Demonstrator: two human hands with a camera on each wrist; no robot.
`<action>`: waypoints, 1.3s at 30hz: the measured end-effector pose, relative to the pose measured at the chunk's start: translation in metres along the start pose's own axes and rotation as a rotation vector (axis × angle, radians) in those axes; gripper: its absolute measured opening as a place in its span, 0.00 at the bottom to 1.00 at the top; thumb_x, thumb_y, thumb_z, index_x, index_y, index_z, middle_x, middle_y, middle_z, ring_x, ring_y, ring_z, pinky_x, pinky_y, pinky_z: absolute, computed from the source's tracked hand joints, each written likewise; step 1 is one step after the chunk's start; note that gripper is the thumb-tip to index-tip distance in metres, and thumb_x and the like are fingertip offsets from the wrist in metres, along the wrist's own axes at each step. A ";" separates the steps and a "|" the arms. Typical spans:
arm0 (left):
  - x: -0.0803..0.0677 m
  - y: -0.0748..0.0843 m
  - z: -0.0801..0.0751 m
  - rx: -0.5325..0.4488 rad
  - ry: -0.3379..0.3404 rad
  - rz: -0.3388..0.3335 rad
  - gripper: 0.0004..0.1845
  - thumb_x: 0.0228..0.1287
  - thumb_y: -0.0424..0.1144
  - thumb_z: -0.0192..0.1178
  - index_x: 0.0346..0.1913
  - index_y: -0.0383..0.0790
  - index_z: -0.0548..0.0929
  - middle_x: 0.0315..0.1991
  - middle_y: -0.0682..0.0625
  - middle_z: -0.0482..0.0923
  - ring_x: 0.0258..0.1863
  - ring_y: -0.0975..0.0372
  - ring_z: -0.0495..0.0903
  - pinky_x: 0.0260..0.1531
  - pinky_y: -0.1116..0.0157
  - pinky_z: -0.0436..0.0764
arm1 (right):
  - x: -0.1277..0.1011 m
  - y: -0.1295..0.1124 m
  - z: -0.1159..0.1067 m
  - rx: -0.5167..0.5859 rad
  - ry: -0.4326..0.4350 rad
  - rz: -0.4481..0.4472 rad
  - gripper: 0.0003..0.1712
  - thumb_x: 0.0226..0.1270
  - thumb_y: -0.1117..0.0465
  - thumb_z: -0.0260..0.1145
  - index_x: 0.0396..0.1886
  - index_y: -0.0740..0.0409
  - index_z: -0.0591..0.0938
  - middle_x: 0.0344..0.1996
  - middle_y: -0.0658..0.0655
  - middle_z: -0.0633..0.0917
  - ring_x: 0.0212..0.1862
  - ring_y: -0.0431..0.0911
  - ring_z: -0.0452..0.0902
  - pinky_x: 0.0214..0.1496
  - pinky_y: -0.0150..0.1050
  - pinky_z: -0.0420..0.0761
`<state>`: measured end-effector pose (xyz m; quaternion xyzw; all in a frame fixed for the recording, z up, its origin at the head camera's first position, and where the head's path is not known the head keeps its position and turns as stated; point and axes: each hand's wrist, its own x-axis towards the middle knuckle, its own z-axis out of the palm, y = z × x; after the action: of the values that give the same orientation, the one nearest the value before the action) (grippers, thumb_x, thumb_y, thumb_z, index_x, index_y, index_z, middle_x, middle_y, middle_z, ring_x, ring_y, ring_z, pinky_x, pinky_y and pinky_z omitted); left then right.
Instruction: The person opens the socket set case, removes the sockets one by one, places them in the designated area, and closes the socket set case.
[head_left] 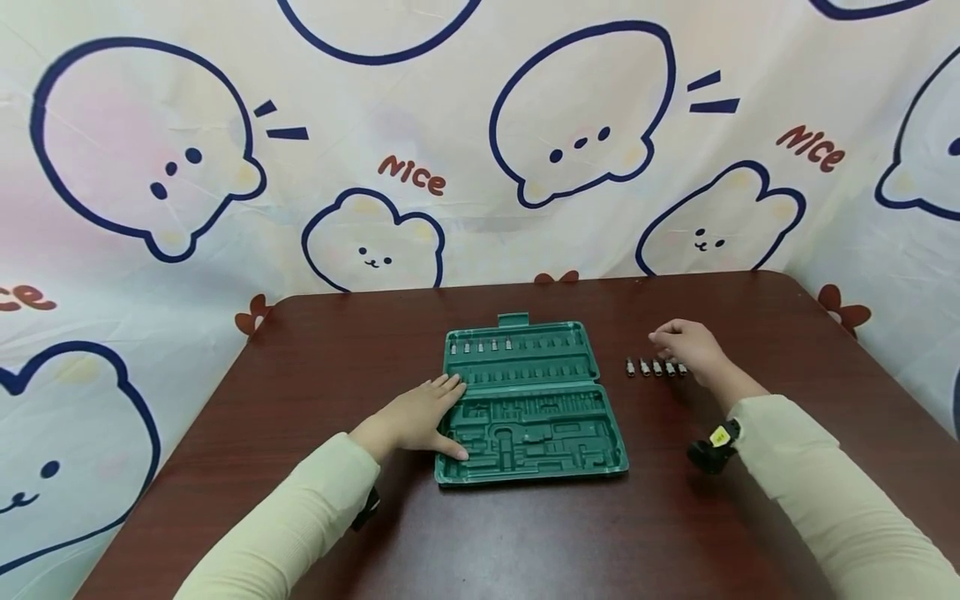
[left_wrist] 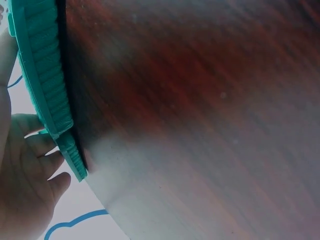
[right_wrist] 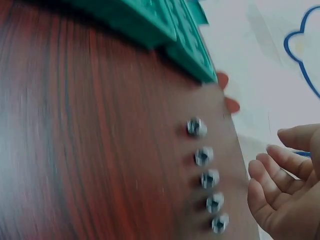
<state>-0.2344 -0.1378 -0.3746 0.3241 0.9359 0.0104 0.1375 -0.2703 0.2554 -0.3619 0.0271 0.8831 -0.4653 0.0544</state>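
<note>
The left hand [head_left: 420, 417] is laid flat, fingers spread, on the left edge of the open green case [head_left: 531, 400] at frame centre. Right of it, the right hand [head_left: 686, 346] is held loosely curled over a row of bits [head_left: 656, 367], nothing pinched.

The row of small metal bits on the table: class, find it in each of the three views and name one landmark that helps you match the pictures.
Head: the row of bits lies right of centre, under the right hand.
Left wrist: not in view.
Right wrist: five bits run down lower right, beside the fingers.
Shared landmark: the green case.
</note>
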 end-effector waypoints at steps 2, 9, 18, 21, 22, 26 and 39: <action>0.000 -0.001 0.001 0.005 0.002 0.001 0.55 0.39 0.70 0.52 0.66 0.37 0.51 0.66 0.43 0.45 0.64 0.53 0.44 0.59 0.58 0.48 | 0.002 -0.008 0.007 0.022 -0.023 -0.006 0.24 0.66 0.53 0.48 0.48 0.71 0.69 0.41 0.69 0.73 0.39 0.53 0.71 0.42 0.45 0.71; -0.002 -0.002 0.002 -0.016 0.014 0.033 0.52 0.43 0.69 0.51 0.66 0.39 0.50 0.66 0.44 0.45 0.64 0.54 0.43 0.59 0.58 0.47 | 0.014 -0.035 0.034 0.087 -0.092 0.000 0.22 0.65 0.55 0.50 0.50 0.70 0.69 0.45 0.69 0.72 0.43 0.55 0.70 0.46 0.46 0.70; -0.004 -0.002 0.002 0.008 0.049 0.072 0.47 0.46 0.67 0.50 0.67 0.48 0.51 0.66 0.45 0.46 0.64 0.54 0.45 0.59 0.57 0.47 | 0.030 -0.065 0.066 0.162 -0.186 -0.046 0.19 0.65 0.57 0.51 0.47 0.69 0.70 0.39 0.66 0.73 0.38 0.52 0.69 0.44 0.47 0.69; -0.004 -0.002 0.004 0.014 0.053 0.074 0.46 0.46 0.68 0.49 0.67 0.51 0.51 0.66 0.47 0.46 0.64 0.54 0.45 0.59 0.57 0.48 | 0.034 -0.071 0.073 0.176 -0.213 -0.048 0.19 0.65 0.58 0.51 0.46 0.70 0.70 0.40 0.66 0.73 0.38 0.52 0.70 0.43 0.45 0.70; -0.005 -0.002 0.005 0.011 0.052 0.073 0.46 0.46 0.68 0.49 0.67 0.51 0.51 0.66 0.47 0.46 0.64 0.54 0.45 0.59 0.56 0.48 | 0.036 -0.072 0.075 0.177 -0.218 -0.044 0.19 0.65 0.58 0.51 0.46 0.70 0.71 0.40 0.66 0.73 0.39 0.53 0.70 0.42 0.44 0.70; -0.007 -0.002 0.009 -0.016 0.061 0.067 0.45 0.46 0.67 0.50 0.66 0.52 0.52 0.66 0.47 0.47 0.64 0.54 0.45 0.59 0.56 0.48 | 0.042 -0.078 0.085 0.188 -0.235 -0.037 0.19 0.64 0.58 0.52 0.45 0.70 0.72 0.42 0.67 0.74 0.42 0.54 0.72 0.42 0.43 0.71; -0.005 -0.003 0.009 -0.066 0.034 0.040 0.45 0.46 0.66 0.51 0.66 0.53 0.51 0.66 0.48 0.45 0.64 0.56 0.43 0.58 0.55 0.51 | 0.064 -0.083 0.123 0.140 -0.266 -0.060 0.17 0.63 0.56 0.53 0.45 0.64 0.75 0.44 0.61 0.76 0.45 0.52 0.71 0.49 0.46 0.67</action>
<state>-0.2302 -0.1438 -0.3825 0.3380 0.9305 0.0496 0.1322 -0.3335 0.1068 -0.3705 -0.0573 0.8340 -0.5265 0.1551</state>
